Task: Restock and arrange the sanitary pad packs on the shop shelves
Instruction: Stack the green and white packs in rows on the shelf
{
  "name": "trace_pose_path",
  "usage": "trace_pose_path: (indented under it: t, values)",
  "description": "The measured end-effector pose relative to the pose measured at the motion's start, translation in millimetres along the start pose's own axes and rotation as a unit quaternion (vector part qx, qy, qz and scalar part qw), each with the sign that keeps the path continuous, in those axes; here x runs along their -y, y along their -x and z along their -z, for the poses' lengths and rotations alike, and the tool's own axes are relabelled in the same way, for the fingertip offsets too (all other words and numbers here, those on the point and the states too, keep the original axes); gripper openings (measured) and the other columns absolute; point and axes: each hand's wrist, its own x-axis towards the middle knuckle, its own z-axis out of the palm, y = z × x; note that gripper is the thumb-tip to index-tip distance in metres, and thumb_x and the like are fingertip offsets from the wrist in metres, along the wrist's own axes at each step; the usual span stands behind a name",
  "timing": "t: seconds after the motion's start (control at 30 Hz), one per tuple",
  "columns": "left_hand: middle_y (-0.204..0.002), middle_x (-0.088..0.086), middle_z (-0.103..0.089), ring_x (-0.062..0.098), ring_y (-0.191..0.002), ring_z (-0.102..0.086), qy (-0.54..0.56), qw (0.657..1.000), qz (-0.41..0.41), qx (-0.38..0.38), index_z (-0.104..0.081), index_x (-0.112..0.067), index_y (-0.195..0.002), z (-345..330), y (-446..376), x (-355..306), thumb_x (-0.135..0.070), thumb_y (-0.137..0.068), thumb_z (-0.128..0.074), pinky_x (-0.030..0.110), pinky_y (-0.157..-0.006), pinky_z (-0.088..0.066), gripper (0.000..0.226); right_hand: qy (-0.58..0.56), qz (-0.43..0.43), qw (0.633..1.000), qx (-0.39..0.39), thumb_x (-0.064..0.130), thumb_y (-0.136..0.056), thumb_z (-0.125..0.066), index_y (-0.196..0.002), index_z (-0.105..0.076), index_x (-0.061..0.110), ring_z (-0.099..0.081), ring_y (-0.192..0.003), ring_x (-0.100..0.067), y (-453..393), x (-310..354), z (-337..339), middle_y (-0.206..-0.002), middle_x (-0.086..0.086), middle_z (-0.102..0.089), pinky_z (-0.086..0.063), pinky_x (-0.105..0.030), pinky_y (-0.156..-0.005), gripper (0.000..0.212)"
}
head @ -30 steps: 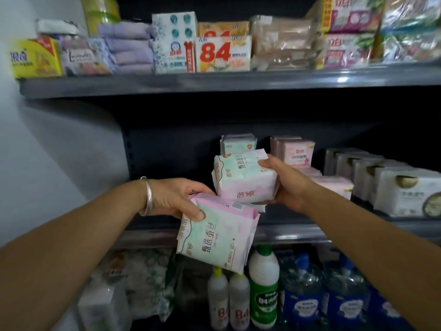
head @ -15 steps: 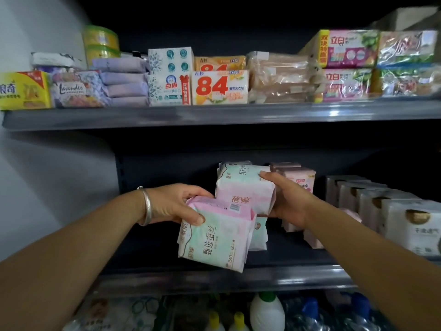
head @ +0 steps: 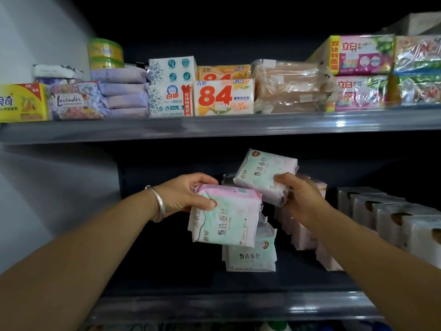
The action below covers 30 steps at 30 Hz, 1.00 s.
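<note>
My left hand [head: 185, 195] grips a pink and mint sanitary pad pack [head: 224, 218] by its top left corner, held in the air in front of the middle shelf [head: 214, 304]. My right hand [head: 294, 199] grips a second, tilted pad pack [head: 261, 175] from its lower right, higher and further back. Below them another pad pack [head: 250, 258] stands on the shelf, partly hidden by the left pack. Pink packs [head: 304, 235] stand behind my right forearm.
White boxed goods [head: 391, 213] line the middle shelf on the right. The upper shelf [head: 214, 126] carries soap bars, lavender packs and an "84" box [head: 223, 97]. A pale wall [head: 47, 187] closes the left side. The shelf's left part is dark and bare.
My right hand has lifted its pack and tilted it, so its printed face now shows. The left hand and pack stay roughly where they were. The camera has tipped up further.
</note>
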Motion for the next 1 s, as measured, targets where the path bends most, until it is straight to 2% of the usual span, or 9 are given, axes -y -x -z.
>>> trace_pose_path:
  t: [0.1, 0.27, 0.33, 0.47, 0.6, 0.7, 0.8, 0.9, 1.0]
  values:
    - [-0.098, 0.002, -0.069, 0.016, -0.087, -0.069, 0.006, 0.999, -0.003, -0.034, -0.059, -0.023, -0.108, 1, -8, 1, -0.027, -0.043, -0.082, 0.037, -0.079, -0.057, 0.07, 0.038, 0.029, 0.999, -0.022, 0.003, -0.082, -0.064, -0.124, -0.048, 0.003, -0.062, -0.07, -0.023, -3, 3, 2, -0.093, -0.011, -0.065, -0.045, -0.02, -0.039, 0.045]
    - [-0.101, 0.005, -0.067, 0.022, -0.089, -0.069, 0.019, 0.996, -0.004, -0.085, -0.058, -0.025, -0.105, 1, -23, 5, -0.011, -0.07, -0.079, 0.043, -0.082, -0.056, 0.042, 0.065, 0.051, 0.996, -0.046, 0.003, -0.082, -0.064, -0.12, -0.048, 0.002, -0.058, -0.061, -0.018, -12, 3, 5, -0.086, -0.011, -0.061, -0.038, -0.015, -0.033, 0.041]
    - [-0.106, 0.007, -0.066, 0.023, -0.092, -0.068, 0.016, 0.995, -0.005, -0.093, -0.058, -0.027, -0.104, 1, -28, 7, -0.011, -0.074, -0.077, 0.042, -0.081, -0.056, 0.039, 0.066, 0.059, 0.994, -0.058, 0.003, -0.082, -0.065, -0.114, -0.049, 0.004, -0.058, -0.05, -0.011, -15, 2, 6, -0.078, -0.008, -0.058, -0.039, -0.017, -0.035, 0.036]
    - [-0.115, 0.006, -0.062, 0.021, -0.095, -0.067, 0.015, 0.991, -0.026, -0.13, -0.058, -0.03, -0.105, 2, -38, 10, -0.02, -0.059, -0.08, 0.035, -0.079, -0.055, 0.052, 0.082, 0.068, 0.991, -0.079, 0.004, -0.08, -0.067, -0.111, -0.049, 0.008, -0.058, -0.065, -0.017, -24, -1, 11, -0.084, -0.005, -0.06, -0.043, -0.028, -0.051, 0.037]
    - [-0.108, 0.005, -0.064, 0.015, -0.088, -0.067, -0.012, 0.979, -0.083, -0.185, -0.054, -0.022, -0.119, 2, -45, 10, 0.001, -0.067, -0.08, 0.027, -0.077, -0.057, 0.062, 0.109, 0.068, 0.989, -0.073, 0.004, -0.079, -0.069, -0.115, -0.05, 0.005, -0.056, -0.06, -0.016, -28, -8, 13, -0.093, -0.012, -0.063, -0.042, -0.016, -0.036, 0.041]
    - [-0.098, -0.005, -0.062, 0.006, -0.081, -0.063, -0.033, 0.966, -0.131, -0.222, -0.054, -0.02, -0.117, -1, -49, 10, 0.01, -0.066, -0.077, 0.015, -0.068, -0.056, 0.064, 0.107, 0.066, 0.989, -0.077, 0.002, -0.078, -0.068, -0.113, -0.049, 0.006, -0.057, -0.063, -0.017, -32, -14, 12, -0.1, -0.016, -0.064, -0.041, -0.015, -0.036, 0.04]
    - [-0.099, -0.005, -0.061, 0.007, -0.083, -0.061, -0.029, 0.956, -0.167, -0.241, -0.055, -0.018, -0.111, -4, -55, 13, 0.015, -0.064, -0.075, 0.015, -0.07, -0.056, 0.061, 0.121, 0.062, 0.988, -0.076, 0.004, -0.078, -0.069, -0.114, -0.052, 0.006, -0.063, -0.072, -0.02, -34, -18, 10, -0.101, -0.014, -0.066, -0.047, -0.023, -0.049, 0.04]
    - [-0.099, 0.0, -0.061, 0.008, -0.081, -0.061, -0.034, 0.963, -0.173, -0.205, -0.055, -0.017, -0.108, -13, -59, 17, 0.015, -0.064, -0.074, 0.013, -0.063, -0.053, 0.058, 0.133, 0.061, 0.987, -0.069, 0.003, -0.077, -0.071, -0.113, -0.052, 0.008, -0.065, -0.077, -0.02, -36, -22, 10, -0.099, -0.01, -0.064, -0.051, -0.025, -0.051, 0.04]
    - [-0.101, 0.004, -0.064, 0.02, -0.085, -0.063, 0.078, 0.967, -0.143, -0.195, -0.058, -0.023, -0.099, -25, -67, 23, -0.004, -0.077, -0.072, 0.03, -0.068, -0.056, 0.033, 0.135, 0.061, 0.987, -0.065, 0.002, -0.076, -0.072, -0.114, -0.05, 0.007, -0.067, -0.086, -0.028, -38, -27, 13, -0.102, -0.011, -0.063, -0.057, -0.037, -0.065, 0.044]
